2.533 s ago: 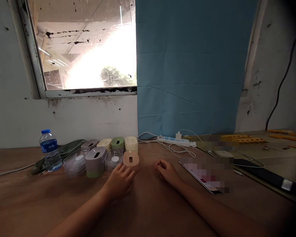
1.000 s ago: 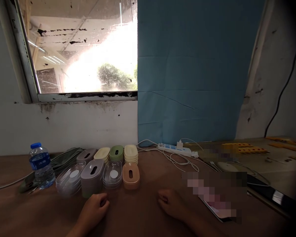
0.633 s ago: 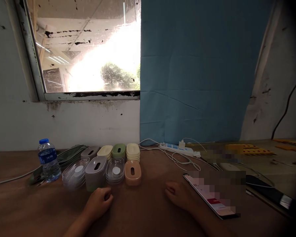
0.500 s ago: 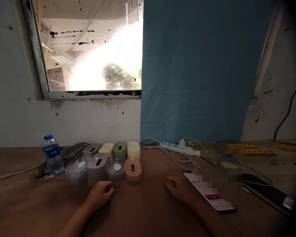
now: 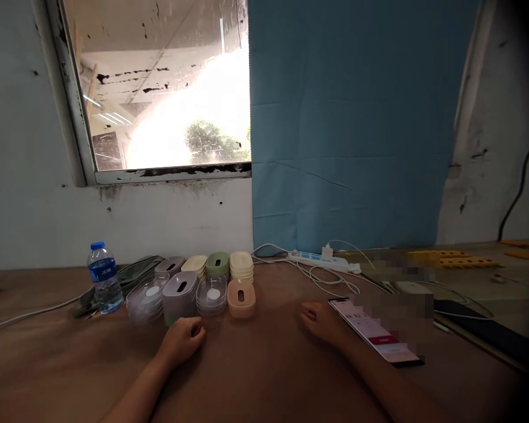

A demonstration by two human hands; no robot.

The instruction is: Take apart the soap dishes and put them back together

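Note:
My left hand [image 5: 185, 339] rests on the brown tabletop [image 5: 247, 382], curled into a loose fist with nothing visible in it. Just beyond it stand a greyish-purple container with a slotted lid [image 5: 180, 296], a stack of clear plastic trays [image 5: 211, 296] and a peach slotted container [image 5: 241, 299]. Another clear stack [image 5: 147, 301] is at the far left of this group. Behind them are a mauve lidded container [image 5: 170, 264], cream stacks [image 5: 241, 264] and a green slotted container [image 5: 218, 262]. My right hand [image 5: 320, 323], also closed and apparently holding nothing, lies beside a phone [image 5: 374, 335] with its screen lit.
A water bottle [image 5: 103, 279] with a blue cap stands at the left, before a dark green pouch [image 5: 139, 271]. White cables run to a power strip [image 5: 317, 261] along the wall. Farther right lie a dark flat device [image 5: 480, 329] and yellow perforated pieces [image 5: 454, 258].
The view has shifted and tilted slightly, so the table items sit a little farther right. Both hands stay closed on the table, in nearly the same places.

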